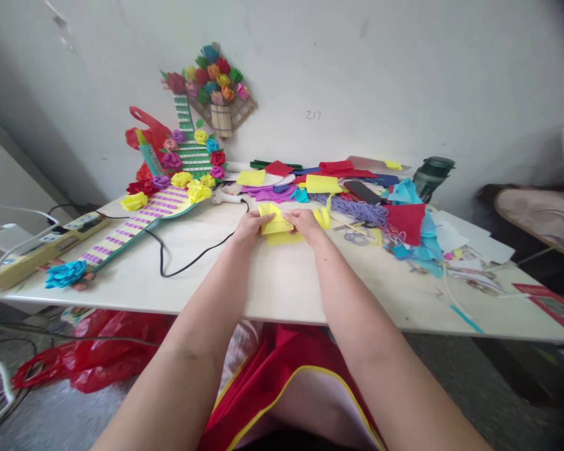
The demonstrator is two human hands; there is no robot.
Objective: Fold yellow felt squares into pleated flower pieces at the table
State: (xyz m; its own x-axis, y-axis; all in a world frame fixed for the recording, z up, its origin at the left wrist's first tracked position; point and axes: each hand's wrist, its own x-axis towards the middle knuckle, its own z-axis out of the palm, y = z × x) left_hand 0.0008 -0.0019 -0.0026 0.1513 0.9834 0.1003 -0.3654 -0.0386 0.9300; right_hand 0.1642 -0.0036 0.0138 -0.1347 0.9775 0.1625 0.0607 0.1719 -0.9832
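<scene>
fingers (262, 220) of left hand (249, 227) and right hand (306, 224) pinch yellow paper (275, 227) at twelve o'clock, over the counter (282, 288).
it looks like a folding step; the next move seems to call for an even pinch at both ends.

Red garment (291, 347), yellow edging (305, 368), arms (197, 338) bare.
Garment at six o'clock, edging narrow and curved; pale patterned fabric (239, 349) at its ten o'clock.
</scene>
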